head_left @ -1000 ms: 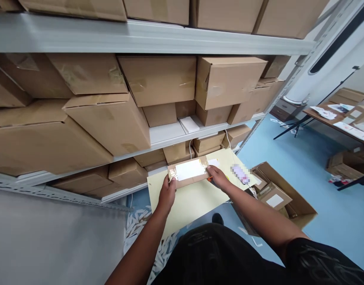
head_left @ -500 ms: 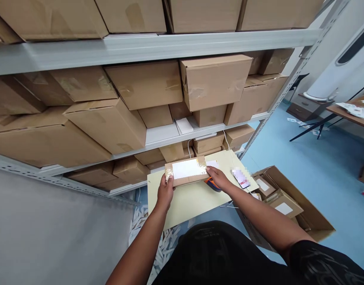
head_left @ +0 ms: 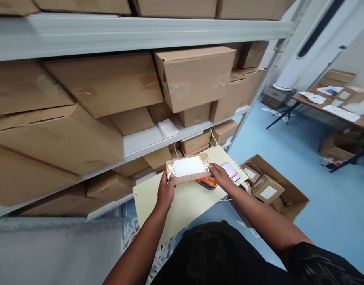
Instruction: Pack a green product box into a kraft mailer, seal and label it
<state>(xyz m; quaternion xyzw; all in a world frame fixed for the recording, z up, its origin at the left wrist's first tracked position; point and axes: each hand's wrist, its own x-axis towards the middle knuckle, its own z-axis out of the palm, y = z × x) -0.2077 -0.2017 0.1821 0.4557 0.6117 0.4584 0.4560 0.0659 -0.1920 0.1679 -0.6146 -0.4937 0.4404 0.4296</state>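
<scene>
From the head view we see the small taped box [head_left: 188,169] already sealed and labelled (white label up), clamped between our left hand [head_left: 165,191] and right hand [head_left: 220,177] above the far edge of the pale table [head_left: 182,206]. Setting it down seems left. Since the earlier frame, the orange tape dispenser [head_left: 207,183] shows beneath it.
</scene>
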